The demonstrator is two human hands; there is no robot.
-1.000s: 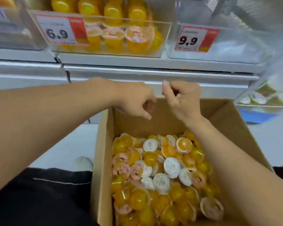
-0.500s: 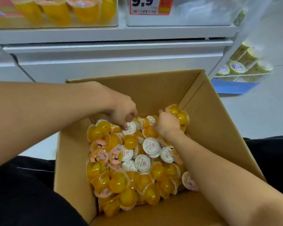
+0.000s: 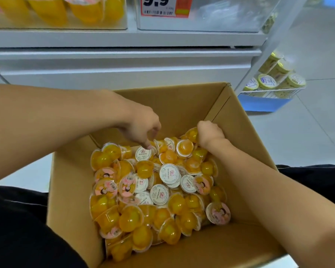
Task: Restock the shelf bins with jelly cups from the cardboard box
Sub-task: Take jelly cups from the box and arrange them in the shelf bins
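A person's left hand (image 3: 141, 130) and right hand (image 3: 209, 133), both curled, reach into the heap of small clear plastic cups of yellow jelly (image 3: 155, 188) in an open brown cardboard box (image 3: 238, 132); the right grips a cup, while the left's hold cannot be made out. Above, a red-and-white price tag (image 3: 165, 5) reading "9.9" fronts a clear plastic shelf bin (image 3: 211, 18).

plain brown cardboard box (image 3: 238, 132), jelly cups (image 3: 132, 219) see-through yellow-orange, lids white with red print or pink with a cartoon face, price tag (image 3: 165, 5) white and orange-red with black digits, grey-white shelf (image 3: 124, 55), black trousers (image 3: 17, 229)
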